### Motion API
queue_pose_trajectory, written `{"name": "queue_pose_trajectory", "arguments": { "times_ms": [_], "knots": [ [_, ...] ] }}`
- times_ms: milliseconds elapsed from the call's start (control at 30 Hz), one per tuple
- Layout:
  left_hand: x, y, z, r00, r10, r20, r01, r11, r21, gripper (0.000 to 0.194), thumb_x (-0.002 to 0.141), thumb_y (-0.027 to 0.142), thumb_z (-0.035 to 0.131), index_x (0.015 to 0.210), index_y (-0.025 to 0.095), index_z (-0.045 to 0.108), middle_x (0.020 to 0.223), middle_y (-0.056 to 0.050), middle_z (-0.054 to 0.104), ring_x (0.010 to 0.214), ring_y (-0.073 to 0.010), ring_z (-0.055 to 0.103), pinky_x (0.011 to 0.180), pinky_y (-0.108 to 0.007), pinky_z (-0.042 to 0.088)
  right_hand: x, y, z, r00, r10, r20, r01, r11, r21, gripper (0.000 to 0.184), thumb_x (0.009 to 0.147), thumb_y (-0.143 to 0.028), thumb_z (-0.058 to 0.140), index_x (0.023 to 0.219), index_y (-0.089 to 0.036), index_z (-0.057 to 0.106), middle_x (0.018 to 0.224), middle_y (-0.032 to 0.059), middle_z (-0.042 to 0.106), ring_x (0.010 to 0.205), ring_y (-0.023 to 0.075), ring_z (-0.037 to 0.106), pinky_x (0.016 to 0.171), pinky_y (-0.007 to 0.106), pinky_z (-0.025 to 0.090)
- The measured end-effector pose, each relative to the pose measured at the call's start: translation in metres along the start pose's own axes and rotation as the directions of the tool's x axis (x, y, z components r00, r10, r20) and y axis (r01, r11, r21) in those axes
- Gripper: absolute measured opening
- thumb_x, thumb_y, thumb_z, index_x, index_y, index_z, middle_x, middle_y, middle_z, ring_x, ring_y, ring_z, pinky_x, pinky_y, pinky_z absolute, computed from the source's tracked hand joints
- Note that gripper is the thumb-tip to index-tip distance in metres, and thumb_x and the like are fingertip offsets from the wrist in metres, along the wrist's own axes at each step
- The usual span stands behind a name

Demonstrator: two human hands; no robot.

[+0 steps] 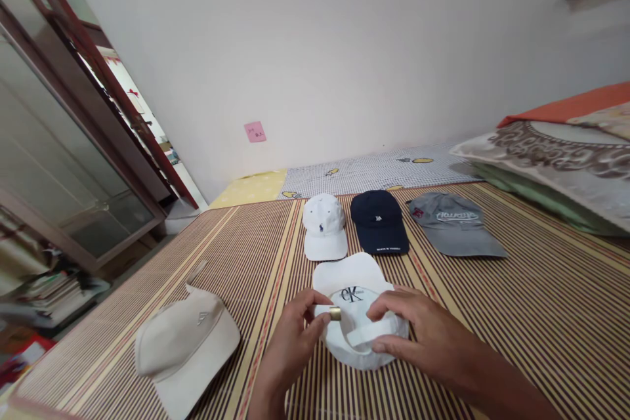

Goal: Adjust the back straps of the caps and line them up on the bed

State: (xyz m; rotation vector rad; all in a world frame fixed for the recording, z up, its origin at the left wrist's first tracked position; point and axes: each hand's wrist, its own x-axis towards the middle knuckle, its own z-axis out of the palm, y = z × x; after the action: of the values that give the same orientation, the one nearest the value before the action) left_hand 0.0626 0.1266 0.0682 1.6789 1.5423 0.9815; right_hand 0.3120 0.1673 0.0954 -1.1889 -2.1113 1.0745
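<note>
A white cap with a dark CK logo (pixel 352 282) lies on the striped mat (pixel 541 302) just in front of me. My left hand (pixel 295 335) pinches the brass buckle of its rear strap. My right hand (pixel 418 328) has its fingers closed on the white strap at the back of the same cap. Beyond it, three caps lie in a row: a white one (pixel 323 226), a navy one (pixel 378 221) and a grey one (pixel 455 223). A beige cap (pixel 184 344) rests to my left.
Folded bedding and pillows (pixel 556 157) are stacked at the right. A checked sheet (pixel 374 170) runs along the white wall, which bears a pink note (pixel 254 132). A wooden-framed glass door (pixel 73 144) and clutter stand at the left.
</note>
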Motion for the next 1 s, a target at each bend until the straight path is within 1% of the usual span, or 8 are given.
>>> {"name": "queue_pose_trajectory", "arguments": {
  "times_ms": [167,300,367,467,567,767,867,1000],
  "knots": [
    [-0.002,0.005,-0.002,1.0,-0.013,0.021,0.014,1.0,-0.028,0.018,0.089,0.028,0.056,0.098,0.019,0.069,0.095,-0.005,0.066,0.085,-0.0217,0.056,0.077,-0.034,0.042,0.002,0.004,0.001,0.999,0.01,0.033,-0.008,0.998,-0.062,0.018,0.074,-0.027,0.069,0.091,-0.026,0.076,0.1,0.0056,0.076,0.109,0.0334,0.062,0.092,0.044,0.042],
    [-0.003,0.006,-0.003,0.999,-0.029,0.028,0.029,1.0,-0.003,0.017,0.087,0.028,0.054,0.094,0.019,0.068,0.089,-0.004,0.063,0.08,-0.021,0.052,0.075,-0.034,0.04,-0.001,-0.005,0.0,0.998,0.002,0.061,0.002,0.998,-0.061,0.015,0.073,-0.024,0.067,0.087,-0.025,0.074,0.096,0.0048,0.075,0.105,0.0318,0.063,0.092,0.044,0.042],
    [-0.003,0.005,-0.003,0.999,-0.031,0.019,0.031,0.999,-0.007,0.015,0.087,0.029,0.054,0.09,0.02,0.065,0.089,-0.004,0.062,0.08,-0.0208,0.052,0.076,-0.034,0.04,-0.004,-0.012,0.002,0.997,-0.003,0.083,0.005,1.0,-0.024,0.015,0.071,-0.022,0.068,0.085,-0.025,0.073,0.096,0.0042,0.076,0.111,0.0328,0.062,0.096,0.044,0.041],
    [-0.003,0.004,-0.003,1.0,-0.027,0.012,0.027,0.999,-0.019,0.013,0.088,0.031,0.055,0.09,0.021,0.063,0.089,-0.003,0.062,0.08,-0.0202,0.051,0.078,-0.034,0.041,-0.008,-0.02,0.008,0.992,-0.007,0.127,0.002,0.999,0.045,0.023,0.07,-0.021,0.071,0.092,-0.026,0.075,0.109,0.0053,0.074,0.117,0.0335,0.061,0.099,0.043,0.042],
    [-0.002,0.005,-0.003,0.999,-0.026,0.024,0.026,0.999,-0.035,0.016,0.089,0.035,0.057,0.088,0.02,0.062,0.087,-0.002,0.06,0.079,-0.0197,0.05,0.076,-0.034,0.04,-0.009,-0.023,0.013,0.987,-0.034,0.156,0.019,0.995,0.096,0.03,0.072,-0.021,0.071,0.101,-0.028,0.076,0.117,0.0058,0.071,0.112,0.0306,0.065,0.098,0.043,0.044],
    [-0.001,0.007,-0.002,0.999,-0.029,0.03,0.032,0.996,-0.084,0.019,0.088,0.04,0.063,0.086,0.02,0.062,0.082,0.0,0.059,0.076,-0.0184,0.048,0.073,-0.032,0.038,-0.01,-0.022,0.01,0.99,-0.037,0.138,0.027,0.997,0.074,0.024,0.076,-0.02,0.067,0.097,-0.029,0.075,0.109,0.0024,0.075,0.11,0.0286,0.064,0.097,0.042,0.043],
    [-0.002,0.006,-0.002,0.999,-0.033,0.036,0.036,0.996,-0.08,0.018,0.087,0.036,0.063,0.092,0.019,0.067,0.084,-0.001,0.061,0.077,-0.0187,0.05,0.074,-0.032,0.039,-0.011,-0.025,0.006,0.992,-0.023,0.127,0.014,0.997,0.07,0.023,0.077,-0.021,0.066,0.096,-0.03,0.076,0.109,0.0011,0.076,0.11,0.0288,0.064,0.097,0.042,0.044],
    [-0.003,0.001,-0.002,0.998,-0.025,0.055,0.031,0.993,-0.11,0.015,0.088,0.033,0.063,0.09,0.019,0.069,0.085,-0.002,0.064,0.076,-0.018,0.051,0.072,-0.032,0.039,-0.01,-0.023,0.0,0.995,-0.073,0.065,0.063,0.986,0.153,0.019,0.078,-0.024,0.069,0.093,-0.03,0.077,0.099,-0.0006,0.078,0.098,0.0258,0.068,0.09,0.038,0.048]
  ]
}}
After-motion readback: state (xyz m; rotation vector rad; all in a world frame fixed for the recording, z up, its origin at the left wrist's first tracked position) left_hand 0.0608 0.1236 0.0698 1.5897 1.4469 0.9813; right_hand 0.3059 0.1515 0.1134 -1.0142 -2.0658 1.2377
